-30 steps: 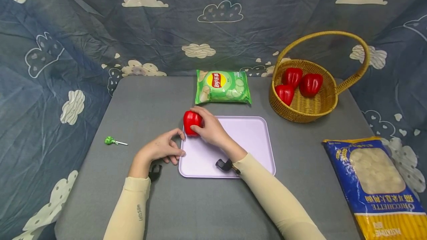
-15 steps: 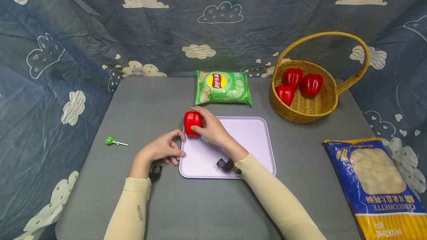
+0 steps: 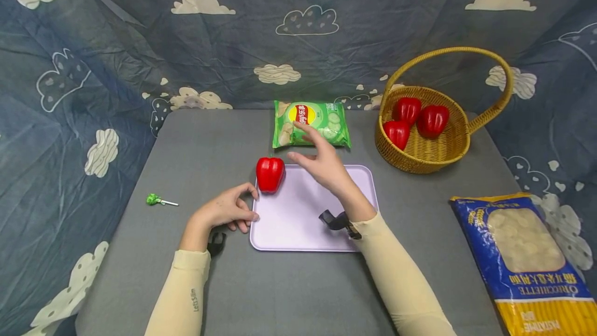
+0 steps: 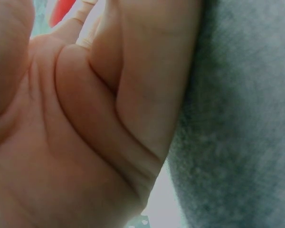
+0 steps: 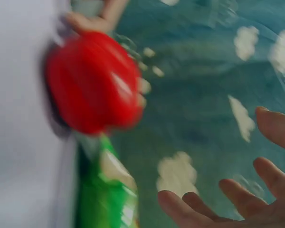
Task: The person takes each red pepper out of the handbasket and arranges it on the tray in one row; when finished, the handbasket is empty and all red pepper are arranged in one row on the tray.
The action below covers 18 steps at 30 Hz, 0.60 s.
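A red bell pepper (image 3: pixel 270 175) stands at the far left corner of a lilac tray (image 3: pixel 298 222). My right hand (image 3: pixel 326 167) is above the tray, to the right of the pepper and apart from it, fingers spread and holding nothing. In the right wrist view the pepper (image 5: pixel 92 83) is blurred, with the fingers (image 5: pixel 232 194) well off it. My left hand (image 3: pixel 228 206) holds the tray's left rim, index fingertip and thumb at the edge, the other fingers curled beside it. The left wrist view shows mostly its palm (image 4: pixel 71 142).
Behind the tray lies a green chip bag (image 3: pixel 322 136). A wicker basket (image 3: pixel 422 166) with a tall handle, holding three red bell peppers (image 3: pixel 432 121), stands at the back right. A blue and yellow pasta bag (image 3: pixel 536 284) lies right, a green lollipop (image 3: pixel 153 199) left.
My right hand has let go of the bell pepper and moved up and right, opening. The pepper stays at the tray's corner. My left hand has not moved.
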{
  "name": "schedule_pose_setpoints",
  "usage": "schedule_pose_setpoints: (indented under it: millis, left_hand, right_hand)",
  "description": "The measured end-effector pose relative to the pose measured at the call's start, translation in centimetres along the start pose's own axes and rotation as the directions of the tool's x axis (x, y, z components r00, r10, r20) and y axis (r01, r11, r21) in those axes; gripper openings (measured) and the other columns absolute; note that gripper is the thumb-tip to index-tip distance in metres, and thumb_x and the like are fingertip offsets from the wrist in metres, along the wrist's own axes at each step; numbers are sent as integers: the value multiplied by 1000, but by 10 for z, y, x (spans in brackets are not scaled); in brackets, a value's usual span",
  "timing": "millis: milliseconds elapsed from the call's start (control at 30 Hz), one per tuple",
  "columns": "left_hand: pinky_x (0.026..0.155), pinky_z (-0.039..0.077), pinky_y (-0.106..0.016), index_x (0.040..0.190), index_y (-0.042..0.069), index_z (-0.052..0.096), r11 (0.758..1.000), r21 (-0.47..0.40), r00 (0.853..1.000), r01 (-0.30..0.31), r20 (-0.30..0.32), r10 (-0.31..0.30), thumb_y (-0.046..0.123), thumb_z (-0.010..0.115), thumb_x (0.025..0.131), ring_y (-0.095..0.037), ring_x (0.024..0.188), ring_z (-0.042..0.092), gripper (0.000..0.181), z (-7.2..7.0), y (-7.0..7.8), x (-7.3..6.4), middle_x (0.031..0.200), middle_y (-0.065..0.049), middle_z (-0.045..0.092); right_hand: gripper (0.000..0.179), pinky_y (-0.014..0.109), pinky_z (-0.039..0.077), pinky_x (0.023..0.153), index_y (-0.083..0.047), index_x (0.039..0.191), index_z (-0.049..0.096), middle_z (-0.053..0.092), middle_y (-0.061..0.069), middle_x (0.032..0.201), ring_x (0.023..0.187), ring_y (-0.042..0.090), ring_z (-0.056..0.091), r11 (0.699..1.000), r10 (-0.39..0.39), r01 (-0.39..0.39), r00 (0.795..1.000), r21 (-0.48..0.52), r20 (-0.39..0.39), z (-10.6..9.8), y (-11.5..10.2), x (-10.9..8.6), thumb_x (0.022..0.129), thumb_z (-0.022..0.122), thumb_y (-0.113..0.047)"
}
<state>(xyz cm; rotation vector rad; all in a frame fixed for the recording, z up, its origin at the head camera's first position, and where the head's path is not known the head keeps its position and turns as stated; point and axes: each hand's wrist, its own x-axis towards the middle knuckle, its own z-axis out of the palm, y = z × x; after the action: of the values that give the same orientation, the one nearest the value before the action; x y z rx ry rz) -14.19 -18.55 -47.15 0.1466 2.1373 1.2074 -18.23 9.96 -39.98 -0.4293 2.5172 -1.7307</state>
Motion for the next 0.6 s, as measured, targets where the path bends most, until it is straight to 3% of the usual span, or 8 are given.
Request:
schedule_pose_setpoints:
  millis: [133,300,400,600]
  left_hand:
    - [53,53,-28,126,16,52,1000,1,1000,-7,0,7,18,84,91,-18,60,72,47,-1,-1,-1,72,-7,75]
    - [53,53,-29,126,15,52,1000,-1,1000,-11,3,11,19,84,91,-18,60,72,47,-2,-1,-1,72,-7,75]
    - [53,53,-29,127,16,52,1000,-9,1000,-13,6,13,19,84,91,-18,60,72,48,-2,-1,-1,72,-7,74]
    - [52,52,-29,126,15,52,999,-31,1000,-23,20,23,18,84,91,-17,59,73,47,-1,-1,0,71,-7,74]
  right_hand:
    - [73,53,50,115,-33,160,44,39,-4,171,156,29,43,997,-31,39,992,62,-118,-38,-11,-5,98,78,-18]
    - [73,59,38,124,-31,159,45,41,-4,169,155,29,44,992,-58,89,956,93,-289,-86,-11,-9,96,78,-12]
    - [74,58,36,126,-32,159,46,44,-3,168,153,29,45,991,-31,78,927,110,-374,-112,-7,-12,95,79,-13]
    - [76,52,30,130,-41,160,40,39,-10,170,155,25,40,997,53,-19,872,75,-486,-160,14,-19,96,79,-26]
